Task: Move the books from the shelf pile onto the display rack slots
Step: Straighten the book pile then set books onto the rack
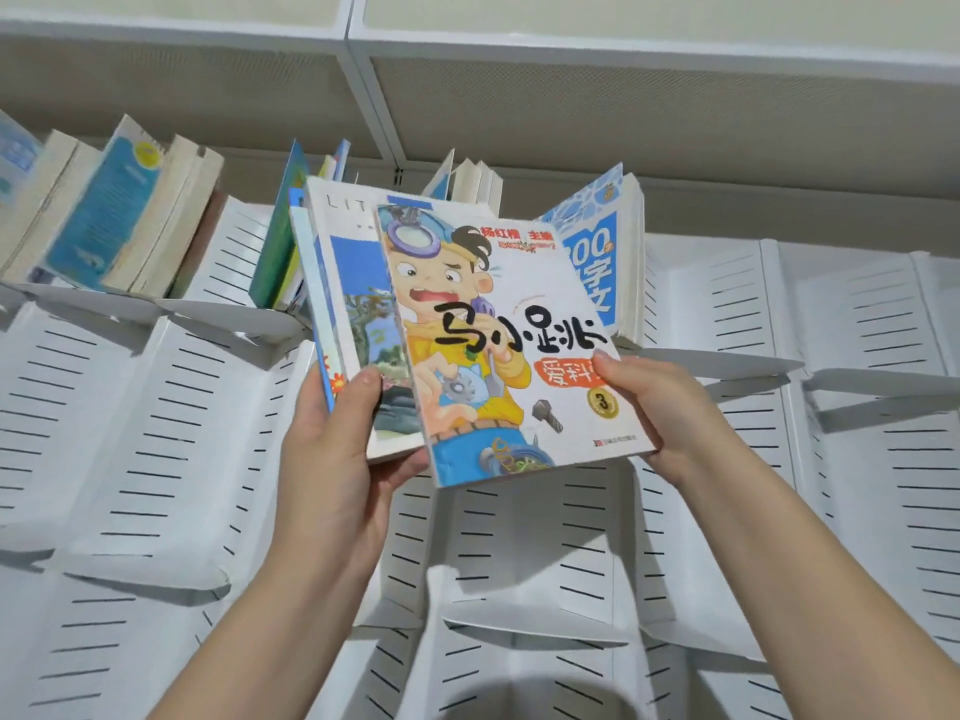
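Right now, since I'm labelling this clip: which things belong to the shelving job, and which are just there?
Job: cartoon book in the right hand; white book in the left hand; display rack.
Just there: books already slotted at left; blue book behind; overhead shelf.

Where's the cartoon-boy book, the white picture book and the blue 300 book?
Colourful cartoon-boy book (pixel 498 356), head view, cover middle.
White picture book (pixel 345 262), head view, blue patch.
Blue 300 book (pixel 592 283), head view, front cover.

Lower rack slots (pixel 171 407) free, standing books (pixel 124 210) fill upper-left slots, upper-right slots (pixel 857 314) free
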